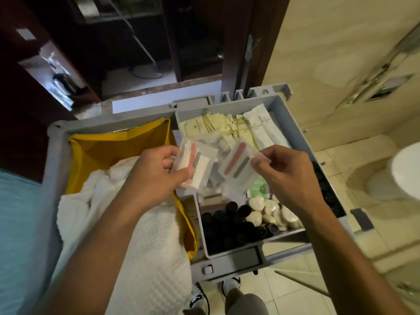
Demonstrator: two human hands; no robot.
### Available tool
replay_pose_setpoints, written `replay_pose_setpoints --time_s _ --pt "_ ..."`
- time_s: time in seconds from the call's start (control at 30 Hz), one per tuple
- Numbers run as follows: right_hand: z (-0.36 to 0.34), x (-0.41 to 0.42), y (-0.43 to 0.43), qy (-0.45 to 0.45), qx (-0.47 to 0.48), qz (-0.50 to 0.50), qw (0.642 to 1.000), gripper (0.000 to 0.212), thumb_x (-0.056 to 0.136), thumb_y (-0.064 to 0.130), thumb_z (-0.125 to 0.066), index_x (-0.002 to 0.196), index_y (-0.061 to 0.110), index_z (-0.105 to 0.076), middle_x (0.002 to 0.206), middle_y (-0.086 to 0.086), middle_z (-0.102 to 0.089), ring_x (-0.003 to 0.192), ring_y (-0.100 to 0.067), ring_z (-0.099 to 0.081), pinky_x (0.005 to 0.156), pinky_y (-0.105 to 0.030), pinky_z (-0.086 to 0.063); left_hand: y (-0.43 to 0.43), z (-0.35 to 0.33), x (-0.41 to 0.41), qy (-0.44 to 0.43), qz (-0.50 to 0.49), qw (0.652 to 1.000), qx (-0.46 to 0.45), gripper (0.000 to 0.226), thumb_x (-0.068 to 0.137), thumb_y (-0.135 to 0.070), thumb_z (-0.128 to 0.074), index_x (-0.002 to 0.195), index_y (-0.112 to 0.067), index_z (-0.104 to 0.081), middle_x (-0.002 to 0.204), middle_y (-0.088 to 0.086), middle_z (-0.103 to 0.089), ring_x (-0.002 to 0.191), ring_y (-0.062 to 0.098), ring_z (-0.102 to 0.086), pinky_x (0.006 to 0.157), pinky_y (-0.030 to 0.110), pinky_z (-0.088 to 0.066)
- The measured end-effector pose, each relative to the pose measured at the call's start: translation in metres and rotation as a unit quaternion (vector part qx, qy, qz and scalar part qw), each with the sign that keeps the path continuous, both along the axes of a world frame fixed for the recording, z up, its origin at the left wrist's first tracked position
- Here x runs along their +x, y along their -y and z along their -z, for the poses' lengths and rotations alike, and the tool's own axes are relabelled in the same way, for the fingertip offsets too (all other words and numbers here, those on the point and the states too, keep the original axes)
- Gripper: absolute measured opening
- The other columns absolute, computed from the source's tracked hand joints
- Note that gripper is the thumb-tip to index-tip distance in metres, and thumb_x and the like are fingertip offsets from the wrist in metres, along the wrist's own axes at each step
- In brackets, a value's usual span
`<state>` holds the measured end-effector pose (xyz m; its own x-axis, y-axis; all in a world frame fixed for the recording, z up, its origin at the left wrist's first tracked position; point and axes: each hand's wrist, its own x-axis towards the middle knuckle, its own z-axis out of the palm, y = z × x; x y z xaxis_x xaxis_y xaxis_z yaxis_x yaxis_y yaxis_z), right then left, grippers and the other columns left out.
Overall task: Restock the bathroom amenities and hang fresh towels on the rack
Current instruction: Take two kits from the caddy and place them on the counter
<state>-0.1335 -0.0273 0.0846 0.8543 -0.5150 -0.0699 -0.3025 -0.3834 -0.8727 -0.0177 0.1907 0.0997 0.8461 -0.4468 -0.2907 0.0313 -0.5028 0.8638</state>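
Observation:
Above a grey housekeeping cart (293, 123), my left hand (154, 176) grips a small stack of clear amenity packets (196, 163) with pink and white sticks inside. My right hand (284, 173) pinches another clear packet (238, 164) holding a pink and a grey strip. Both hands hover over the cart's amenity tray (201, 220). White and cream sachets (229, 130) fill its far part, small black bottles (229, 226) and wrapped round soaps (261, 209) its near part. White towels (141, 223) lie heaped in the yellow bag (109, 148) on the left.
A white toilet (400, 176) stands at the right on beige floor tiles. Dark wooden door frame (241, 48) and cabinets rise behind the cart. A blue bed cover (16, 223) is at the left edge. My shoes (216, 289) show under the cart.

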Motion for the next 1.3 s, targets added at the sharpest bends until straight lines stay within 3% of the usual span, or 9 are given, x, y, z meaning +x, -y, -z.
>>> replay_pose_setpoints --time_s 0.17,0.3,0.5,0.67,0.77,0.87,1.0,1.2,1.3 --pt "-0.021 0.016 -0.041 0.021 0.035 -0.017 0.999 0.013 0.099 0.028 -0.062 0.089 0.024 -0.068 0.08 0.002 -0.073 0.069 -0.016 -0.068 0.058 -0.024 -0.052 -0.042 -0.01 0.003 0.02 -0.013 1.0 -0.001 0.039 0.082 -0.02 -0.081 0.112 -0.034 -0.059 0.09 -0.026 -0.064 0.075 -0.015 -0.065 0.057 0.009 -0.05" --pt "-0.038 0.032 -0.084 -0.003 0.073 -0.083 0.994 0.014 0.102 0.031 -0.054 0.108 0.019 -0.06 0.097 0.001 -0.072 0.08 -0.013 -0.075 0.053 -0.029 -0.059 -0.08 -0.017 0.001 0.027 -0.059 0.998 -0.02 0.05 0.081 -0.023 -0.082 0.127 -0.025 -0.063 0.115 -0.012 -0.071 0.1 0.009 -0.071 0.081 0.035 -0.061" --pt "-0.066 0.058 -0.136 -0.043 0.199 -0.18 0.962 0.024 0.092 0.024 -0.068 0.115 0.02 -0.062 0.096 -0.002 -0.078 0.083 -0.022 -0.077 0.06 -0.031 -0.062 -0.143 -0.031 -0.008 0.04 -0.162 0.982 -0.089 0.024 0.086 -0.015 -0.077 0.108 -0.023 -0.071 0.089 -0.006 -0.078 0.075 0.012 -0.076 0.06 0.029 -0.062" --pt "-0.085 0.08 -0.165 -0.023 0.179 -0.291 0.94 0.023 0.091 0.019 -0.069 0.113 0.022 -0.068 0.098 0.006 -0.078 0.086 -0.013 -0.077 0.064 -0.024 -0.061 -0.184 -0.048 -0.028 0.08 -0.275 0.95 -0.122 0.012 0.093 -0.004 -0.067 0.101 -0.01 -0.073 0.081 0.012 -0.077 0.074 0.02 -0.073 0.064 0.033 -0.063" --pt "-0.094 0.092 -0.18 0.005 0.191 -0.34 0.921 0.022 0.09 0.016 -0.068 0.112 0.021 -0.07 0.098 0.007 -0.079 0.087 -0.012 -0.077 0.062 -0.022 -0.06 -0.197 -0.061 -0.046 0.11 -0.328 0.931 -0.114 0.014 0.094 -0.006 -0.066 0.102 -0.015 -0.072 0.083 0.005 -0.078 0.08 0.019 -0.076 0.067 0.033 -0.063" --pt "-0.105 0.103 -0.199 0.021 0.205 -0.385 0.9 0.021 0.09 0.016 -0.07 0.11 0.023 -0.071 0.096 0.006 -0.079 0.084 -0.012 -0.077 0.059 -0.029 -0.063 -0.209 -0.078 -0.071 0.141 -0.393 0.903 -0.103 0.014 0.093 -0.006 -0.067 0.097 -0.018 -0.071 0.083 0.001 -0.079 0.079 0.017 -0.076 0.071 0.033 -0.062" --pt "-0.114 0.105 -0.234 0.03 0.207 -0.471 0.857 0.012 0.092 0.018 -0.07 0.103 0.022 -0.072 0.088 0.002 -0.079 0.075 -0.017 -0.077 0.057 -0.043 -0.064 -0.224 -0.104 -0.117 0.177 -0.479 0.855 -0.089 0.013 0.091 -0.001 -0.067 0.103 -0.002 -0.071 0.085 0.011 -0.078 0.079 0.021 -0.075 0.068 0.03 -0.062" --pt "-0.134 0.065 -0.313 0.058 0.262 -0.591 0.76 0.012 0.087 0.014 -0.074 0.095 0.006 -0.072 0.073 -0.002 -0.074 0.06 -0.014 -0.071 0.045 -0.031 -0.057 -0.252 -0.15 -0.222 0.208 -0.598 0.772 -0.046 0.014 0.09 -0.008 -0.069 0.104 -0.01 -0.073 0.096 0.009 -0.078 0.088 0.028 -0.076 0.074 0.046 -0.063" --pt "-0.146 0.029 -0.357 0.06 0.272 -0.652 0.705 0.012 0.088 0.012 -0.074 0.096 0.004 -0.071 0.069 -0.016 -0.065 0.063 -0.014 -0.068 0.045 -0.031 -0.057 -0.261 -0.17 -0.286 0.242 -0.647 0.723 -0.008 0.023 0.09 -0.013 -0.069 0.112 -0.022 -0.07 0.102 -0.007 -0.077 0.093 0.012 -0.075 0.067 0.029 -0.063"
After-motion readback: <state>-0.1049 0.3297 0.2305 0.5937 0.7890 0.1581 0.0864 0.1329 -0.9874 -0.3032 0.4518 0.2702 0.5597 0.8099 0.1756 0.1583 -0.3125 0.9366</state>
